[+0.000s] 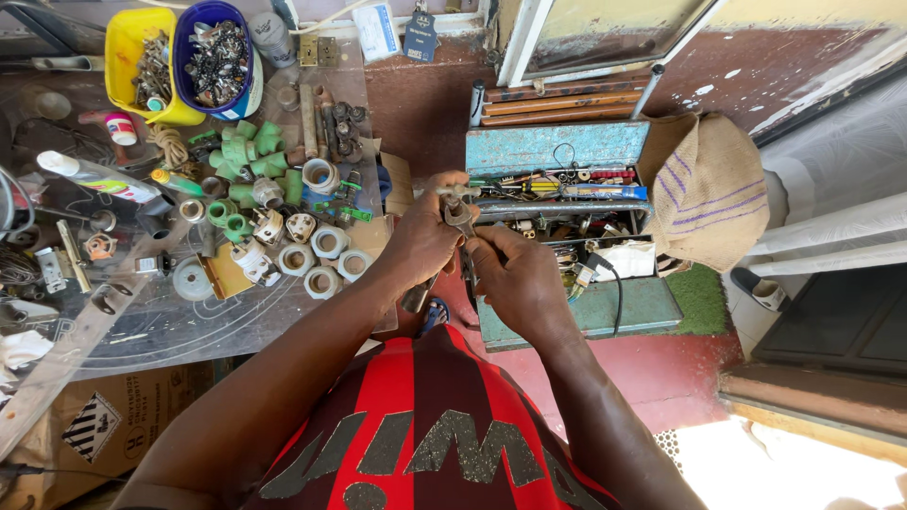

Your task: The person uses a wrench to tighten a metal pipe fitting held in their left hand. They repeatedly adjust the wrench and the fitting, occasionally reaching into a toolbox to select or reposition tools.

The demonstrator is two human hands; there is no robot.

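Observation:
Both my hands meet in front of my chest over a small metal tool or fitting (457, 213). My left hand (421, 238) is closed around its upper part, and a short metal rod sticks out from it toward the toolbox. My right hand (515, 279) grips the lower part, fingers wrapped tight. Just beyond my hands lies an open teal metal toolbox (567, 149), crammed with screwdrivers, pliers and small parts. What exactly the held piece is stays partly hidden by my fingers.
A glass-topped counter (189, 312) at left carries green pipe fittings (248, 156), white threaded fittings (316, 257), a yellow tub (128, 38) and a blue tub (210, 14) of metal parts. A burlap sack (704, 189) sits right of the toolbox. A cardboard box (104, 425) stands below the counter.

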